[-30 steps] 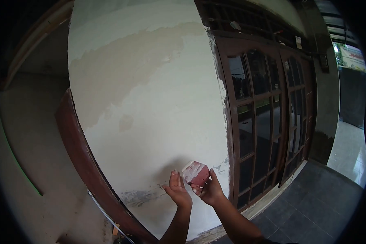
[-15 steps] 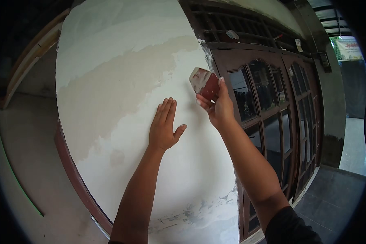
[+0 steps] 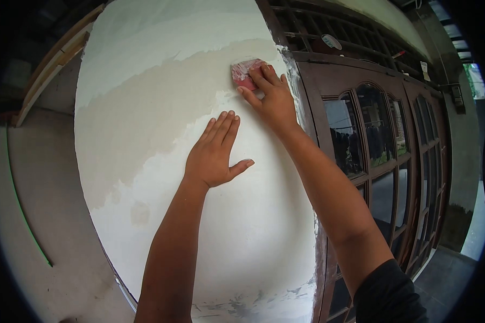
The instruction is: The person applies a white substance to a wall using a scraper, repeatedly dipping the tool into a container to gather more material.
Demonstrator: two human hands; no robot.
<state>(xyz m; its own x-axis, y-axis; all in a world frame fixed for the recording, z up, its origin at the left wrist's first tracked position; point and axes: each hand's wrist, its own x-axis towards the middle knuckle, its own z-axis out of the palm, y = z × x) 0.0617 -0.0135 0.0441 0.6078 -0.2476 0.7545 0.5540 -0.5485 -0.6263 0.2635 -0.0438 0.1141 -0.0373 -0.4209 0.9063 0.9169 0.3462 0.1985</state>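
Note:
My right hand (image 3: 276,103) grips a red putty spreader (image 3: 244,75) smeared with white filler. Its face lies against the wall (image 3: 248,215) near the wall's upper right edge, with my fingertips over it. Lower and to the left, my left hand (image 3: 213,156) rests flat on the white surface, fingers pointing up and thumb stretched out to the side. A greyish-beige patch (image 3: 145,97) crosses the upper wall, bordered by smoother white below. The spreader meets the wall at that patch's right end.
Right of the wall stand dark brown wooden doors (image 3: 334,161) with glass panes, under a barred transom (image 3: 361,46) where small items sit. On the left are a wooden frame (image 3: 54,64) and a thin green strip (image 3: 24,210). Rough dark marks (image 3: 242,304) show low on the wall.
My right hand has brought the spreader up and left onto the wall, turning its palm toward the surface. My left hand stays flat; the view has shifted slightly.

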